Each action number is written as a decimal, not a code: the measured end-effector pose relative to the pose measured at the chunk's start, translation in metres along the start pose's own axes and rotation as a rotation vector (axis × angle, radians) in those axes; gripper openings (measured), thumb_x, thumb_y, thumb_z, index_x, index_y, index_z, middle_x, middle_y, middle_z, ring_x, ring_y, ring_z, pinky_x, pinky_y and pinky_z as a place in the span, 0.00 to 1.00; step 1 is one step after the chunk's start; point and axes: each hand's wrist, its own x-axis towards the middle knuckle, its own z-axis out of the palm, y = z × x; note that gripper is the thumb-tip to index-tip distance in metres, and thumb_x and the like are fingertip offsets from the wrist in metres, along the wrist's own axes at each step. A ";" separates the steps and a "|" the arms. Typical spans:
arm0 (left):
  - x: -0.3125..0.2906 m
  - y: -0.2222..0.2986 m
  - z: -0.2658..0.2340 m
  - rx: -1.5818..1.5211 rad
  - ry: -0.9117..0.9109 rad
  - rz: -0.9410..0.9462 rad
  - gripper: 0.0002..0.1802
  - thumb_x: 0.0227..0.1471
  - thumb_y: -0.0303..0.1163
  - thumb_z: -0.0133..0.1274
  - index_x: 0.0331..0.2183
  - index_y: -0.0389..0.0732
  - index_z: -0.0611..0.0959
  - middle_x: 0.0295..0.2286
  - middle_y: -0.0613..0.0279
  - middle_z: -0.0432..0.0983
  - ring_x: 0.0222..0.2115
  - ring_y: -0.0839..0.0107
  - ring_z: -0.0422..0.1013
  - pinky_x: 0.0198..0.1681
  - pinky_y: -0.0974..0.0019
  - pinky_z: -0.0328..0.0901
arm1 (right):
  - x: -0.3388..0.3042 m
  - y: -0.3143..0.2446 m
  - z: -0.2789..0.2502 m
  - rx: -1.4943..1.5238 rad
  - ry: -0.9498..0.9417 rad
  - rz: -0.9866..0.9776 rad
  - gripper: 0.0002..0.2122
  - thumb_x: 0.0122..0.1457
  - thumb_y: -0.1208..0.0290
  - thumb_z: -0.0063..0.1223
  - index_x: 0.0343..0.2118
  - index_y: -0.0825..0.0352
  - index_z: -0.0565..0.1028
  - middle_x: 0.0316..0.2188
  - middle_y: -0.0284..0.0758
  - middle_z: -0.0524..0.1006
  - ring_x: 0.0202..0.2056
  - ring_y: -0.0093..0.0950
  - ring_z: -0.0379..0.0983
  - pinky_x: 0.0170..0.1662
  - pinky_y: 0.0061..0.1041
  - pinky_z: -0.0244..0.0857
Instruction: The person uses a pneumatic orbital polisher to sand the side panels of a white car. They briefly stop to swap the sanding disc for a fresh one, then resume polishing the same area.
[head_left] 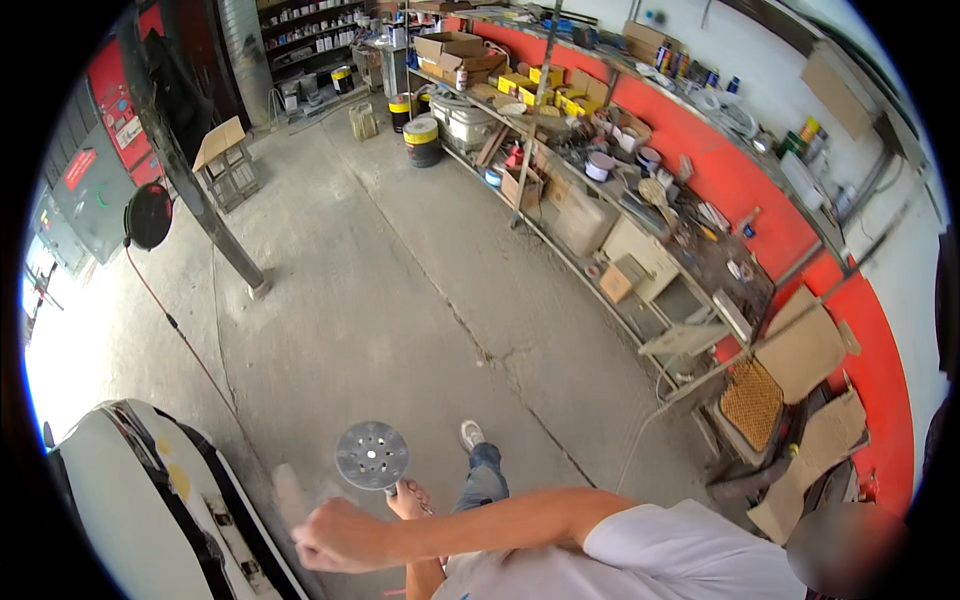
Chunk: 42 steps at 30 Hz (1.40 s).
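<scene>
My left hand (408,499) is closed around the handle of a sander. Its round grey pad (372,455), dotted with holes, faces up with no abrasive sheet visible on it. My right arm reaches across from the right, and my right hand (345,535) looks curled, just below and left of the pad. A pale, motion-blurred shape (290,495) shows beside its fingers; what it is cannot be made out. At the lower left, close to my right hand, lies the end of a white car body (130,500) with black strips and a yellowish patch.
A dark post (215,230) stands on the concrete floor (310,330), with a red hose (195,355) running past it. Along the right, a long cluttered workbench (640,225) follows a red wall. Yellow-topped drums (422,145) stand farther back; cardboard (805,340) leans at right.
</scene>
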 end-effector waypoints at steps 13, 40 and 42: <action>0.213 0.100 0.288 -0.481 0.053 -0.193 0.25 0.57 0.56 0.56 0.20 0.53 0.66 0.13 0.79 0.54 0.10 0.83 0.51 0.10 0.76 0.48 | 0.058 0.418 -0.495 -0.105 0.659 0.524 0.10 0.63 0.71 0.50 0.29 0.72 0.78 0.20 0.40 0.79 0.20 0.27 0.79 0.24 0.27 0.70; 0.622 0.279 0.918 -0.576 -0.077 -0.369 0.22 0.58 0.51 0.58 0.29 0.45 0.71 0.14 0.76 0.60 0.11 0.83 0.54 0.10 0.76 0.49 | 0.329 0.988 -1.172 0.601 1.310 0.985 0.04 0.67 0.76 0.48 0.38 0.69 0.73 0.33 0.41 0.79 0.29 0.30 0.80 0.29 0.26 0.75; 0.653 0.302 0.964 -0.642 0.001 -0.471 0.21 0.57 0.52 0.58 0.32 0.45 0.73 0.15 0.76 0.61 0.11 0.82 0.53 0.08 0.75 0.48 | 0.334 1.012 -1.210 0.666 1.397 0.995 0.12 0.65 0.75 0.50 0.50 0.69 0.71 0.39 0.39 0.78 0.31 0.30 0.80 0.30 0.28 0.76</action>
